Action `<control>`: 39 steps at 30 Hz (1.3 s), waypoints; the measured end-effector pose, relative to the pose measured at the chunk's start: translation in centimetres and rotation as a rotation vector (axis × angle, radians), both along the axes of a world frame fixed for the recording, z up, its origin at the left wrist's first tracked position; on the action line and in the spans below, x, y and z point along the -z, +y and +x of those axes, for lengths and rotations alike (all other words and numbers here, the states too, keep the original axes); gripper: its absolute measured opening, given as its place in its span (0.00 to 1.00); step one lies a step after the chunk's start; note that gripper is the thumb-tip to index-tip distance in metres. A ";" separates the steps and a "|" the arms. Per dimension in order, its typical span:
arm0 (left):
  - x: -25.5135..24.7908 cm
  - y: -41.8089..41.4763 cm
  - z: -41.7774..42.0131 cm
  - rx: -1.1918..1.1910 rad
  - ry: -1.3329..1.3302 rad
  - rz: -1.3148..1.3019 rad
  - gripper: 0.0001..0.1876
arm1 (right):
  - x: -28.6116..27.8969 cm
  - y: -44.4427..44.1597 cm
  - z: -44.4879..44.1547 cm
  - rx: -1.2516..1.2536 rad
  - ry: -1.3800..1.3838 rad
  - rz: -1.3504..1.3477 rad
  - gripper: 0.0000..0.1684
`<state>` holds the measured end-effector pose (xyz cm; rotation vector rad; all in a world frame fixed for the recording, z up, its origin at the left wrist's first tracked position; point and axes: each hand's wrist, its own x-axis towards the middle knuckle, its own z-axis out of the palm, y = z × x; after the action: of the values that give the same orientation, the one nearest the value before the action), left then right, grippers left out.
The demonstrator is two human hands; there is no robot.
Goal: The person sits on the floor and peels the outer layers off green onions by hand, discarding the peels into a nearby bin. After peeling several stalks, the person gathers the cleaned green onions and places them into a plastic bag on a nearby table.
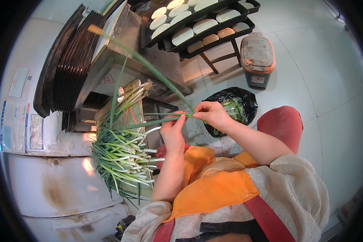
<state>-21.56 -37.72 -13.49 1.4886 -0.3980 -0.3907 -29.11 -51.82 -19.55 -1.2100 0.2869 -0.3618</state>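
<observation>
A long green onion (157,72) is pinched between both my hands, its leaves fanning out to the left. One leaf has a yellowed tip far up to the left. My left hand (173,129) grips the leaves between thumb and fingers, while my right hand (211,114) pinches them just beside it. Below and left of my hands, a large pile of green onions (130,151) lies on a low table (136,113), white ends towards me. A smaller bunch with roots (139,92) rests at its far end. Under my right forearm stands a black plastic bag (248,99) holding green scraps (233,110).
Trays of round flat dough pieces (205,27) are stacked on a stand ahead. A lidded bin (257,60) stands on the tiled floor (296,75). Dark trays (75,60) lean upright beside a worktable (124,33). A stained white appliance (63,184) is at the left.
</observation>
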 end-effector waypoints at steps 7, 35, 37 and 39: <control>-0.7 1.7 1.6 -0.064 0.024 -0.049 0.06 | -0.1 -0.6 0.0 0.035 0.053 -0.086 0.13; -4.3 9.3 9.1 -0.307 -0.026 -0.105 0.06 | 0.6 -4.5 -1.3 -0.193 0.248 -0.843 0.12; -4.5 9.8 9.5 -0.332 -0.025 -0.107 0.06 | 1.1 -5.0 -1.3 -0.188 0.272 -0.883 0.12; -4.7 9.9 9.5 -0.355 -0.049 -0.111 0.06 | 1.4 -5.3 -1.3 -0.194 0.312 -0.915 0.12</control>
<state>-12.01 -27.78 -8.81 1.4277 -0.1840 -0.0493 -30.40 -57.11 -20.93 -2.1860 0.2736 -0.1203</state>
